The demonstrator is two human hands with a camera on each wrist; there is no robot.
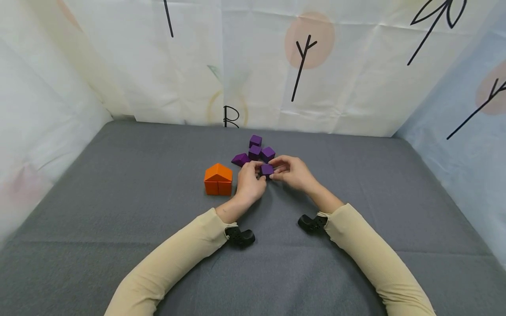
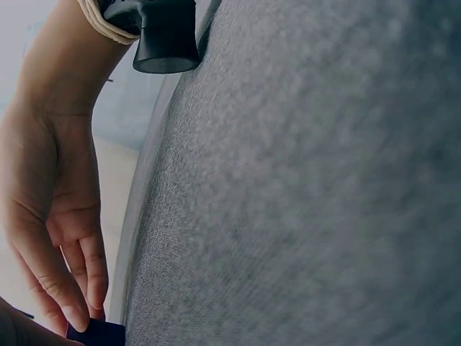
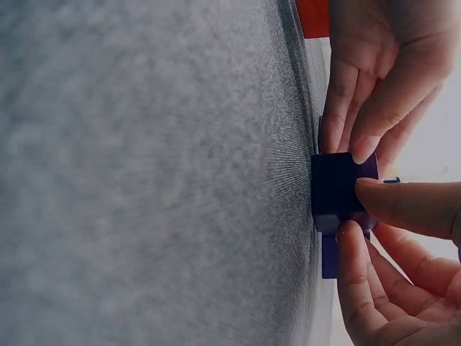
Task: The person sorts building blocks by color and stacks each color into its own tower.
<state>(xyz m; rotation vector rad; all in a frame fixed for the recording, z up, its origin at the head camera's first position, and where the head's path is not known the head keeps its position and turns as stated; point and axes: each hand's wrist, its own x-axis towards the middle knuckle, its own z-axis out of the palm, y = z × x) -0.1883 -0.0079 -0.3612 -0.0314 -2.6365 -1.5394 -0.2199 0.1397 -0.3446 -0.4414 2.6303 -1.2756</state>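
In the head view, a purple cube sits on the grey cloth between both hands. My left hand pinches its left side with thumb and fingers, while my right hand holds it from the right. The right wrist view shows thumbs and fingertips of my left hand and right hand against the cube. Only a corner of the cube appears in the left wrist view, below my right hand; the blurred left hand is mostly cut off.
Just behind the hands lie several purple cubes, among them one cube farthest back, and a purple triangular block. Left of the left hand, orange blocks form a house shape with a triangular top. A patterned cloth hangs behind the grey surface.
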